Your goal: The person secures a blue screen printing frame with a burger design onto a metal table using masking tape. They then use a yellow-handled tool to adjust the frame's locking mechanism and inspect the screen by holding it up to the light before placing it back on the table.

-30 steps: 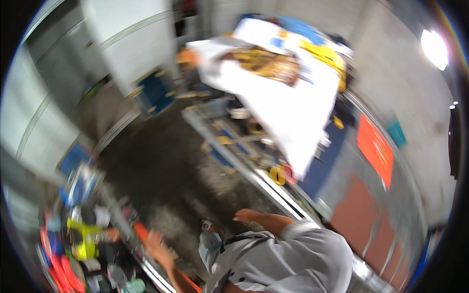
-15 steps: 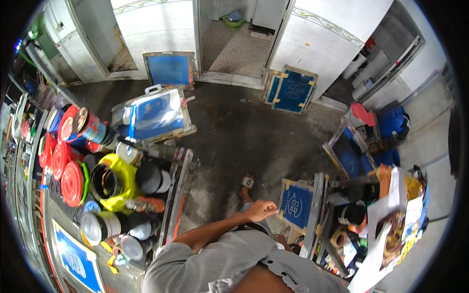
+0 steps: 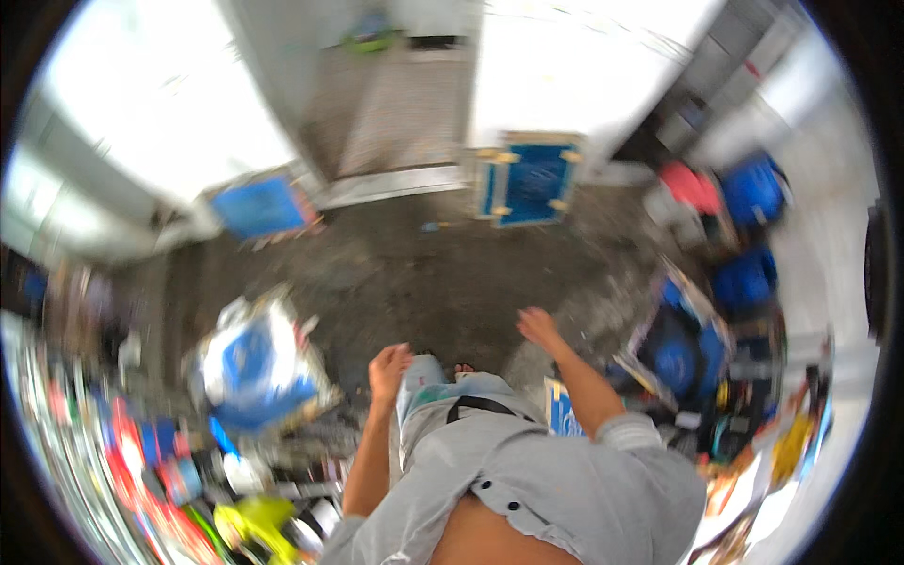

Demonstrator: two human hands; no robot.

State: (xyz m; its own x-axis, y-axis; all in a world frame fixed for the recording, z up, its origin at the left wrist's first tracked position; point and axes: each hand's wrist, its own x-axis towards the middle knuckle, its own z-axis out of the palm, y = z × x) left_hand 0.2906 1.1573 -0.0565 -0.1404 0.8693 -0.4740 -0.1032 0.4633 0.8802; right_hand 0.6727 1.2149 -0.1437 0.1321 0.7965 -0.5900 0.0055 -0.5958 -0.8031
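Above the dark floor, both hands hang forward, apart, loosely half-open and empty, the right forearm slanting inward.

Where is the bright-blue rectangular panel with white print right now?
In the head view, the blue panel is right of centre, below the right hand, left of its forearm and above the grey cloth shirt.

Looks like a screen-printing workshop, judging by framed blue printing screens against the far wall and a stained floor.
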